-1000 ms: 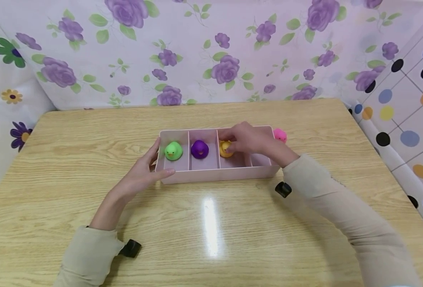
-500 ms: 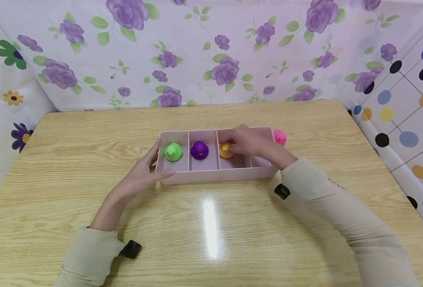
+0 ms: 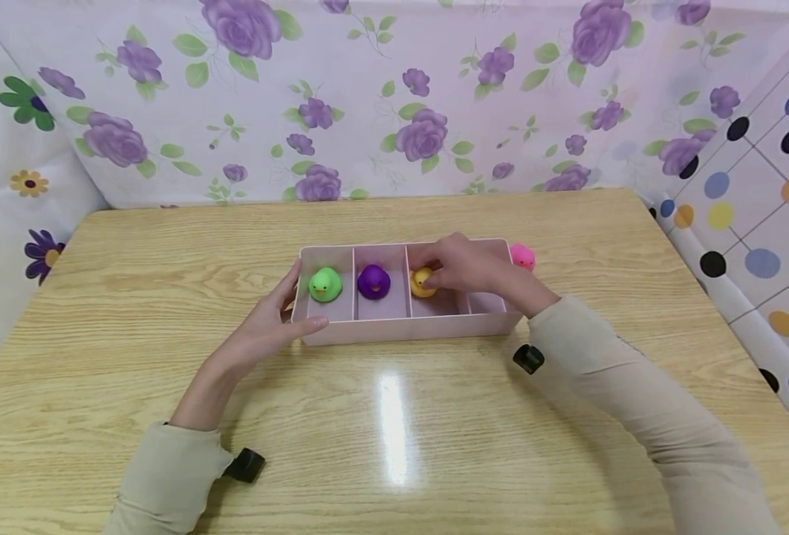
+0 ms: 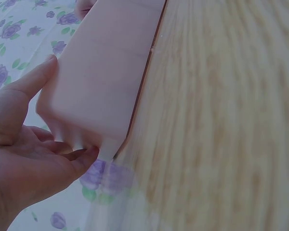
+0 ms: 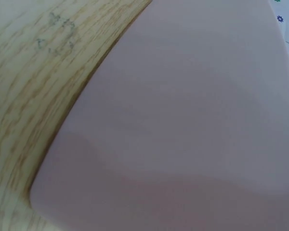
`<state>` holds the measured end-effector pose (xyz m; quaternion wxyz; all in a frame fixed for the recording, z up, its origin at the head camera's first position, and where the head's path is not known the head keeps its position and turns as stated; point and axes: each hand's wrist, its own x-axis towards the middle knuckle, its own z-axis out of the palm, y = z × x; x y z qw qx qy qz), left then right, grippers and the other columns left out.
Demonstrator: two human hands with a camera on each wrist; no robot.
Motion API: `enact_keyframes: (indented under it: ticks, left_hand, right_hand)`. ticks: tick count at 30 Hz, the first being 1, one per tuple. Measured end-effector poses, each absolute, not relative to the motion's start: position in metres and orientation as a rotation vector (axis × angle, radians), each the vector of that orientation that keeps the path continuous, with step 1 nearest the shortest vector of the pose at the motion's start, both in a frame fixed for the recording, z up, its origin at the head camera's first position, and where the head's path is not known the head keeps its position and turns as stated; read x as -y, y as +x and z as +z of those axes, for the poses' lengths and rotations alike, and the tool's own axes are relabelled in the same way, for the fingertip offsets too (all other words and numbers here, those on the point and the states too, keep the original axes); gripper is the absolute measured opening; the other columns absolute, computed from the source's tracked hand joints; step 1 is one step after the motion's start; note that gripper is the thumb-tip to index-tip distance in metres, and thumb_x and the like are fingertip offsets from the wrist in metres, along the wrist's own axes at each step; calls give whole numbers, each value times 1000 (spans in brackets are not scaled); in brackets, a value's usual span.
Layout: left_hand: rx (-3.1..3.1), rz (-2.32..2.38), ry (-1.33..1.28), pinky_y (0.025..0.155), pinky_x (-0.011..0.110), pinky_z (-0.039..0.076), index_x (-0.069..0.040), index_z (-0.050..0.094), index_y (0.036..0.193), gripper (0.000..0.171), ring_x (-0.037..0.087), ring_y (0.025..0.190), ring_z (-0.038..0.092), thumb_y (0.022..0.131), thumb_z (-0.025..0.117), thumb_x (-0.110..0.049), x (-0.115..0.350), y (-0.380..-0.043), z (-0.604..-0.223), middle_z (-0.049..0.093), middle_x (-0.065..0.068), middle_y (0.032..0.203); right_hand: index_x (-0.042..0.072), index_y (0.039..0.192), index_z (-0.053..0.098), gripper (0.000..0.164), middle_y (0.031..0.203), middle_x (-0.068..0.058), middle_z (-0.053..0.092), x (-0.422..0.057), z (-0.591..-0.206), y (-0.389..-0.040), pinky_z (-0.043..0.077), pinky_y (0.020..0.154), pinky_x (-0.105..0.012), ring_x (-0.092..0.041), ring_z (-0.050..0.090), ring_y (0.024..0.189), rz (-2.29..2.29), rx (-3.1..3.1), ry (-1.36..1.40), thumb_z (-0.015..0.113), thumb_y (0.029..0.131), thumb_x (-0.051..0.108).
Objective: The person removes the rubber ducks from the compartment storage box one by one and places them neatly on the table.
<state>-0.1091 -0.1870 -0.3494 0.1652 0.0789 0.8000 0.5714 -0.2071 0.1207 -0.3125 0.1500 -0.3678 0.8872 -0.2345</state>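
Observation:
A pale pink divided box [image 3: 408,329] stands on the table in the head view. My left hand [image 3: 261,331] grips its left end, thumb over the front rim and fingers against the end wall; the left wrist view shows those fingers [image 4: 84,156] at the box's corner. My right hand [image 3: 464,266] reaches into the third compartment from the left and pinches a yellow rubber duck [image 3: 421,284], partly covered by the fingers. A green rubber duck [image 3: 325,285] sits in the leftmost compartment, a purple rubber duck [image 3: 374,282] in the one beside it. Only the box wall [image 5: 173,120] fills the right wrist view.
Just past the box's right end is a pink rubber duck [image 3: 522,257], partly hidden. The wooden table [image 3: 394,416] extends around the box. Behind it rises a flowered sheet [image 3: 368,96], with a dotted sheet [image 3: 755,223] along the right side.

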Motion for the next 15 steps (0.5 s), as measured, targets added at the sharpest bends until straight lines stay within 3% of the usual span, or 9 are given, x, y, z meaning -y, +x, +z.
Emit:
enact_keyframes:
  ticks: [15]
  left_hand:
    - [-2289, 1638, 255, 113, 49, 20, -19, -5, 156, 99, 35, 144, 11, 91, 70, -21, 187, -110, -350, 0, 12, 161]
  right_hand:
    - [1, 110, 73, 25, 105, -9, 70, -129, -303, -204, 52, 86, -33, -21, 63, 95, -825, -2537, -954, 72, 86, 7]
